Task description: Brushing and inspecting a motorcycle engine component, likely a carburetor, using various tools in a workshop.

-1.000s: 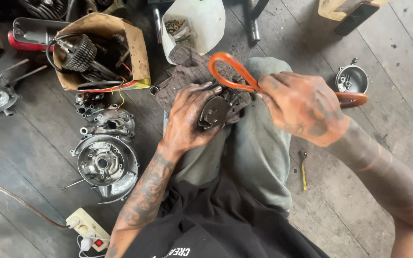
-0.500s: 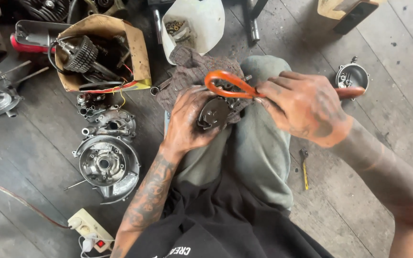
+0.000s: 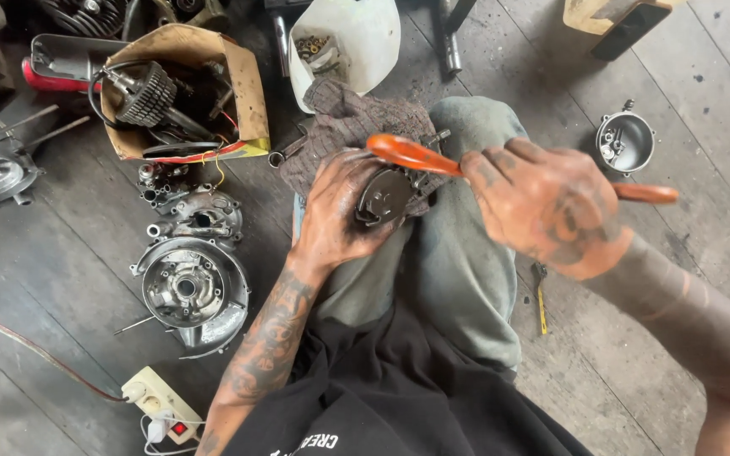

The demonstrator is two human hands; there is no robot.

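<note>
Small dark round metal engine part (image 3: 384,196) on brown rag (image 3: 356,127) over knee, face up. Orange-handled pliers (image 3: 433,160) slanting across part's top, handles trailing right.

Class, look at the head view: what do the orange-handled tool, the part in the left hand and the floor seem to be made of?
Orange-handled tool: handles look plastic-coated, smooth and glossy.
Small round part held by the left hand: probably metal, dull grey and greasy.
Floor: wooden planks, worn and dark, with visible grain and seams.
</note>
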